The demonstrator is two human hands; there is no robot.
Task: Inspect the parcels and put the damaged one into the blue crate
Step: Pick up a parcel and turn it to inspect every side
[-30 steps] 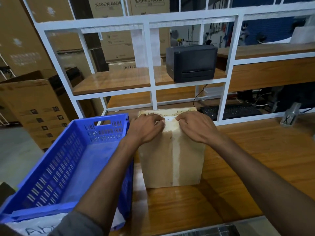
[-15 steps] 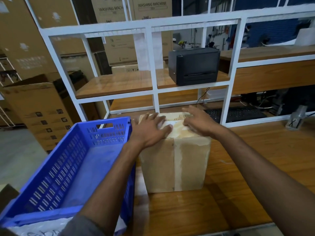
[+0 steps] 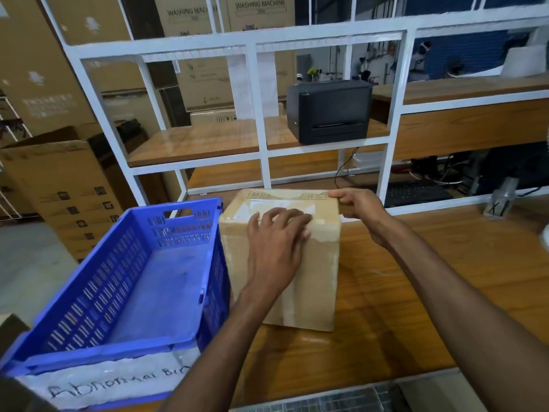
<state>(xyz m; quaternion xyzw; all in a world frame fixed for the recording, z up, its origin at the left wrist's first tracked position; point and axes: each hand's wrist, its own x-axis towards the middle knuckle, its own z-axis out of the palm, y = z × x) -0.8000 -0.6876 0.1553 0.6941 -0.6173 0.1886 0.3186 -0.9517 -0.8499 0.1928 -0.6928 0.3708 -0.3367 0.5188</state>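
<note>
A taped brown cardboard parcel (image 3: 315, 275) stands upright on the wooden table, a white label on its top face. My left hand (image 3: 276, 233) lies flat over the parcel's near top edge, fingers spread. My right hand (image 3: 359, 209) grips the parcel's far right top corner, thumb on top. The blue crate (image 3: 98, 295) sits just left of the parcel, touching or nearly touching it. It is empty inside and carries a white handwritten label on its near wall.
A white metal shelf frame (image 3: 261, 114) rises behind the parcel, with a black printer (image 3: 329, 111) on its wooden shelf. A keyboard (image 3: 416, 193) and cables lie behind the frame at right. Large cardboard cartons (image 3: 59, 185) stand on the floor at left.
My right hand slid from the parcel's top to its far right corner and took hold. My left hand moved toward the middle of the near top edge. The parcel turned slightly.
</note>
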